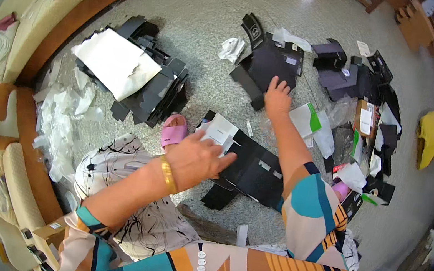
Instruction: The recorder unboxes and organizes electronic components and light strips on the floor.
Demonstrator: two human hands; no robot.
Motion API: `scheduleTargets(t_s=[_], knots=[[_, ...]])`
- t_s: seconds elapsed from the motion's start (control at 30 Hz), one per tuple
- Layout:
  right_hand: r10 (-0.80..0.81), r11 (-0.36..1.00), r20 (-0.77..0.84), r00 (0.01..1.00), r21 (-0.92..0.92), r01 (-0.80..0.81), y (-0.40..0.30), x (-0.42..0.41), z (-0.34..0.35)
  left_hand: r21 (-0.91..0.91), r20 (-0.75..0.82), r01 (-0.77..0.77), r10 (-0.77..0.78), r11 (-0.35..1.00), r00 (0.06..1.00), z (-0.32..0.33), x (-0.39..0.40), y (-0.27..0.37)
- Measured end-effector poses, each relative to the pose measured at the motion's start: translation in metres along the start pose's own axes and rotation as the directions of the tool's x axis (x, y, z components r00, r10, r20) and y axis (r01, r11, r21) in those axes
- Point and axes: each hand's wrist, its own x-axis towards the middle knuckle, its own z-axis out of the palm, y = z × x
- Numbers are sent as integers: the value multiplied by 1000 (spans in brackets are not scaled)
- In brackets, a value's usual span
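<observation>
My left hand (201, 154), with a gold bracelet at the wrist, is over a flattened black cardboard box (252, 164) and its white paper piece (220, 129); its fingers are spread, and I cannot tell whether they touch it. My right hand (278, 98) reaches forward to the near edge of a black cardboard piece (271, 66), fingers slightly apart, with no grip visible. A crumpled white paper (232, 49) lies left of that piece. Beside my right forearm are a white and green sheet (306, 118) and a small white strip (249, 128).
At left stands a stack of flattened black cardboard (155, 97) topped by a torn white sheet (114, 61). Clear plastic wrapping (63, 125) lies near the sofa (40, 151). More black boxes (337, 75), a brown carton (365, 117) and a yellow cloth (433, 136) are at right.
</observation>
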Motion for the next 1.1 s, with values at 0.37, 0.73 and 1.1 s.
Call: scheduleTargets(t_s=[0.37, 0.73, 1.1], knots=[[176, 968, -89, 980, 198, -156, 70, 33, -64, -64, -173, -75, 63, 995, 983, -9, 16, 15], [319, 624, -202, 926, 781, -45, 161, -77, -178, -691, -481, -132, -316, 710, 818, 6, 77, 37], [425, -157, 107, 899, 987, -43, 215, -174, -214, -563, -742, -380, -246, 734, 623, 17, 101, 77]])
